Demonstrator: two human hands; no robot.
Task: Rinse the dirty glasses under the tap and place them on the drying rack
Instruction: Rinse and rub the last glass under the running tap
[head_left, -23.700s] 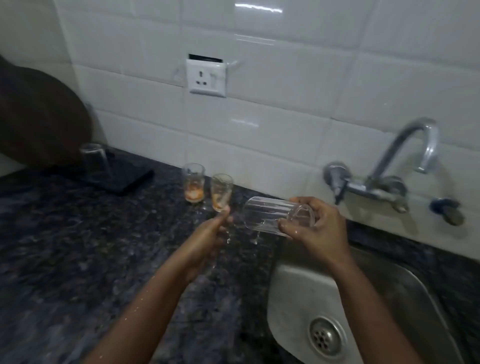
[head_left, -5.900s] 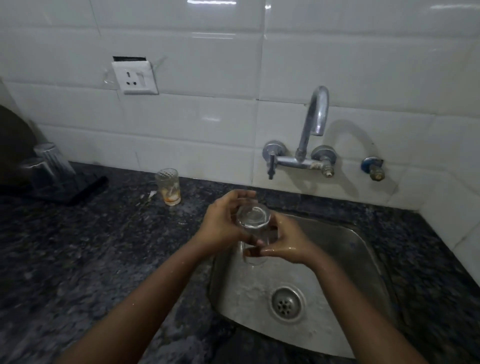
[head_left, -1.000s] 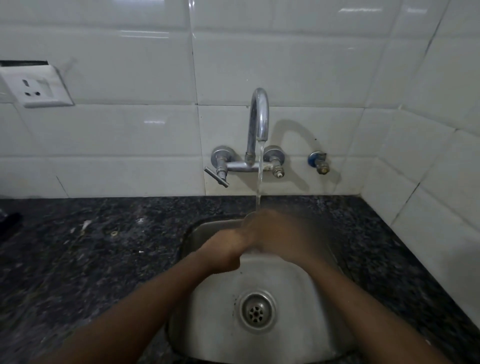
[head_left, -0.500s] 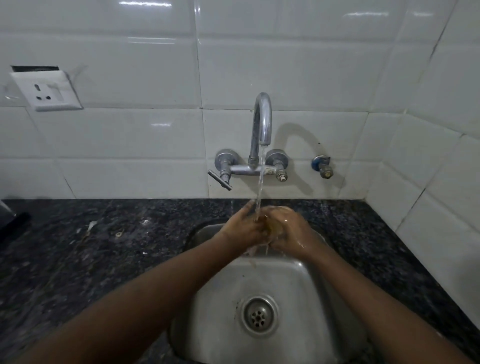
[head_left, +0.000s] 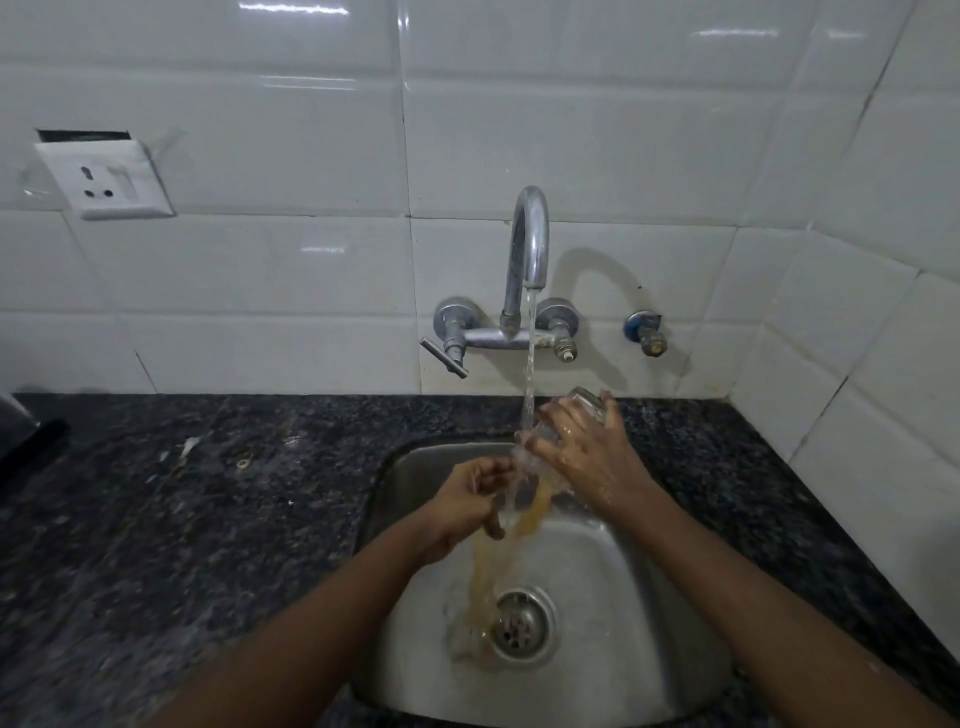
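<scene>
Can't really make out the glass (head_left: 584, 402), the right hand (head_left: 589, 457) covers most of it and the mouth's lost in splashing water. Dark thing (head_left: 21, 441) on the surface (head_left: 208, 519) is cut off at the left edge.

Wall (head_left: 571, 130): glossy white tiles, big rectangular, thin grout lines. Fills upper half of frame. Turns a corner at right, side wall (head_left: 893, 312) same tile, running down twd lower right. Ceiling-light glints on tiles at top, left and right of centre. Overall light dim, greyish.

Socket (head_left: 106, 179), white, upper left; dark gap in tile just above it, plate sits slightly crooked.

Small blue-collared valve (head_left: 644, 335) on wall, right of centre.

Counter (head_left: 182, 519): dark speckled stone, spans mid to lower frame, wet sheen, few pale scraps at left-centre. Dark object (head_left: 21, 441) at far left edge, cut off, can't ID.
</scene>
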